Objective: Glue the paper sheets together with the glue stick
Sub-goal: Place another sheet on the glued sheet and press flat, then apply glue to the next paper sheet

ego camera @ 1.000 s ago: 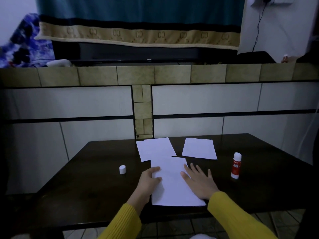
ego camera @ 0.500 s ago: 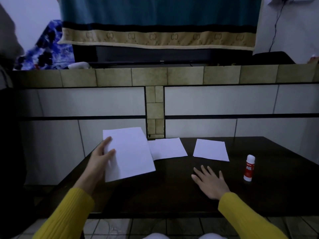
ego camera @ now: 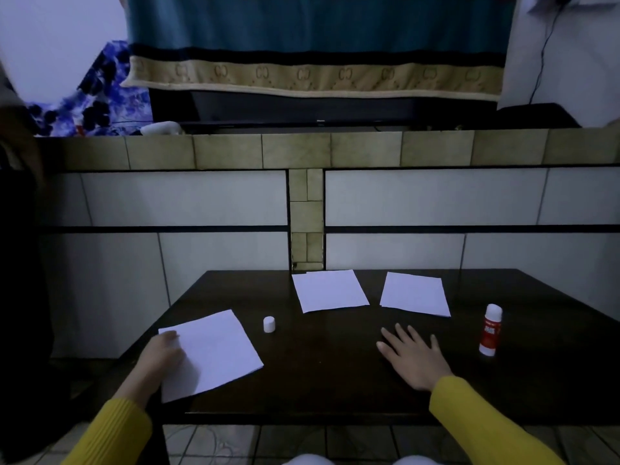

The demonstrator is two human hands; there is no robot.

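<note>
On my feed, the left hand [ego camera: 161,355] pinches a paper sheet [ego camera: 214,352] in a closed grip at the bench's [ego camera: 322,380] seven o'clock corner. The right hand [ego camera: 414,359] lies flat, fingers spread. The uncapped glue stick [ego camera: 490,329] stands at three o'clock, two sheets [ego camera: 330,290] at twelve.

The left hand [ego camera: 162,355] lies low with fingers curled, while the right hand [ego camera: 414,359] rests flat, fingers spread.
</note>
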